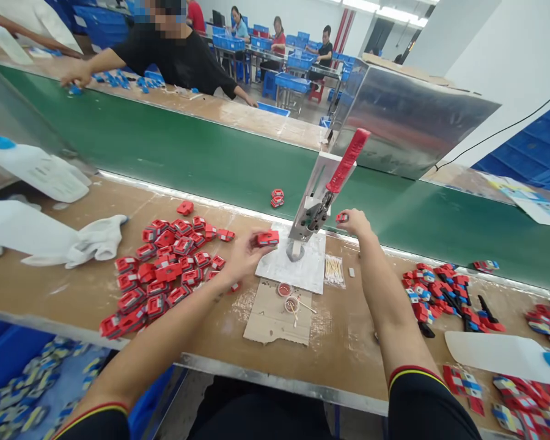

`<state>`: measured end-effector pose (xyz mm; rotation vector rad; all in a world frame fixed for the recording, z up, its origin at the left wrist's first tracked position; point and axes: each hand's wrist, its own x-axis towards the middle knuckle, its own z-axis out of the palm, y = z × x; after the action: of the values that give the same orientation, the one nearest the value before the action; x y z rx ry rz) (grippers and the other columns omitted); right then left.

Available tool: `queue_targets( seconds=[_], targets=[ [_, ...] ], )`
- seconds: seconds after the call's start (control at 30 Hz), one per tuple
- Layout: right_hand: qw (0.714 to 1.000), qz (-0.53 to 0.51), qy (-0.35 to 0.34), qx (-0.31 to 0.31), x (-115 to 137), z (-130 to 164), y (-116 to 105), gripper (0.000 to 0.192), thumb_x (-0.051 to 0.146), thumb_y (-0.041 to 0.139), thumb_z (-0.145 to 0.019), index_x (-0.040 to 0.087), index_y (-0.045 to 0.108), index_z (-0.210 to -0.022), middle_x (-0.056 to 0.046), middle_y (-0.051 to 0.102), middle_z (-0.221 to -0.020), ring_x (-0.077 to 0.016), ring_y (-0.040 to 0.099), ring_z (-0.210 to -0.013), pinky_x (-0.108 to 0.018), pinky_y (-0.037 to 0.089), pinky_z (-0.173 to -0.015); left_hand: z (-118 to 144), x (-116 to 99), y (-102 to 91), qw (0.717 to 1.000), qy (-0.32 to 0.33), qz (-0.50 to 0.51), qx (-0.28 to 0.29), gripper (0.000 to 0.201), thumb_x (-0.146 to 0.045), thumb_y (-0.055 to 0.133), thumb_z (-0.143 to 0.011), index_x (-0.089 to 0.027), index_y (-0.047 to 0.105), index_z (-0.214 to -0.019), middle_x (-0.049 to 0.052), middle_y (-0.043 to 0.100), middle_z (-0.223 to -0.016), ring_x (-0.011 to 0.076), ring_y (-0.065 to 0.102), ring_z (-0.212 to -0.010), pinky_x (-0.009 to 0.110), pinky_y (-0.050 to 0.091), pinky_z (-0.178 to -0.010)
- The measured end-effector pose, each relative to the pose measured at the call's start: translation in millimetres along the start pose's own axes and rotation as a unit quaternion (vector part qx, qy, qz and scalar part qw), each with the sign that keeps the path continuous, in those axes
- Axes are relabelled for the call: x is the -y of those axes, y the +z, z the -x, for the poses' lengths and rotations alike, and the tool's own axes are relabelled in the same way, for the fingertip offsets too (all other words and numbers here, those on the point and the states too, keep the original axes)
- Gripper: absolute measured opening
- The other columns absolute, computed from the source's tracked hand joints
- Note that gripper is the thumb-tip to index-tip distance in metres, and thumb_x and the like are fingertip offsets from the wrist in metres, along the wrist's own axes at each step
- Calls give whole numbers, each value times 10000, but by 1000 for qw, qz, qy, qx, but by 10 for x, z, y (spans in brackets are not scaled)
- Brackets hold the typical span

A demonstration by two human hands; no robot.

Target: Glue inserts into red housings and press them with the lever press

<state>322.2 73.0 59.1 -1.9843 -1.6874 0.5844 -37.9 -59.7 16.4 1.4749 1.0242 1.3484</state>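
Block point(268, 238), probably light, stiff, best held by its sides, sits in the left hand point(245, 258); the right hand point(356, 223) pinches a piece point(341, 217).

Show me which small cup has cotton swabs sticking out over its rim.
The lower cup in the picture; the upper cup, nearer the white board, shows none.

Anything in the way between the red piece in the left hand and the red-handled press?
Nothing visible: only a bare stretch of the white board shows between the red piece in the left hand and the red-handled press. The small cups sit nearer the person, off that line.
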Motion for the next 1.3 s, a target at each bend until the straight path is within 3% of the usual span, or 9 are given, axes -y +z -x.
queue_targets(
  seconds=[0.17,0.33,0.47,0.57,0.67,0.87,1.03,1.17,1.3],
  targets=[
    [999,53,5,0,27,-148,94,378,388,733,-982,165,668,-1280,-116,695,-1305,-265,695,-1159,-480,608,-1001,-323,61,135,995,33,-63,67,352,-327,837,-792,-184,658,-1059,91,779,-1037,230,742,-976,403,586,-956],
    [982,43,-35,-180,147,-27,-235,489,337,566,-1034,107,510,-1462,-250,490,-1563,-381,447,-1479,-601,407,-1209,-387,147,282,990,32,-81,115,333,-205,798,-784,-187,649,-1082,96,788,-1075,231,741,-977,401,564,-957],
    [874,-133,-288,-368,765,230,-507,500,531,354,-1095,265,453,-1507,-148,532,-1504,-358,516,-1454,-641,439,-1174,-414,224,447,985,24,-85,149,299,-210,791,-781,-190,638,-1038,95,793,-1074,252,739,-1036,429,553,-1009],
    [837,-180,-437,-275,1364,663,-513,607,641,490,-1043,336,391,-1559,-89,579,-1477,-325,583,-1422,-620,458,-1190,-412,245,523,983,22,-86,163,256,-208,776,-787,-199,616,-986,103,794,-1098,269,738,-1090,434,552,-1027],
    [859,-184,-437,-194,1659,1251,-444,553,504,591,-1039,347,453,-1550,-69,655,-1416,-279,662,-1330,-539,535,-1153,-393,240,554,982,24,-86,165,207,-189,733,-812,-200,598,-968,112,794,-1099,267,748,-1075,423,567,-1000],
    [839,-90,-535,55,1068,2068,-357,323,175,652,-924,359,730,-1178,-18,763,-1282,-278,682,-1333,-554,562,-1120,-362,245,591,980,38,-91,172,234,-192,713,-833,-204,628,-1051,121,790,-1162,260,753,-1051,381,593,-887],
    [887,-370,-276,-5,817,2143,38,317,532,759,-912,272,591,-984,-80,757,-1183,-218,763,-1039,-358,656,-780,-343,252,608,978,41,-103,174,180,-192,691,-864,-174,640,-1036,144,787,-1152,262,756,-1022,349,584,-817],
    [841,-486,-140,191,1122,2202,187,621,732,821,-764,272,407,-819,18,718,-723,-157,683,-547,-242,511,-440,-311,220,611,977,48,-111,174,192,-189,670,-918,-162,662,-1108,115,795,-1102,233,754,-986,338,578,-852],
    [796,-562,-88,205,1346,2304,98,643,589,900,-760,278,337,-772,52,683,-630,-127,622,-458,-207,439,-389,-296,203,630,977,57,-118,168,227,-191,678,-937,-175,670,-1164,76,795,-1073,215,755,-995,320,577,-873]
  ],
)
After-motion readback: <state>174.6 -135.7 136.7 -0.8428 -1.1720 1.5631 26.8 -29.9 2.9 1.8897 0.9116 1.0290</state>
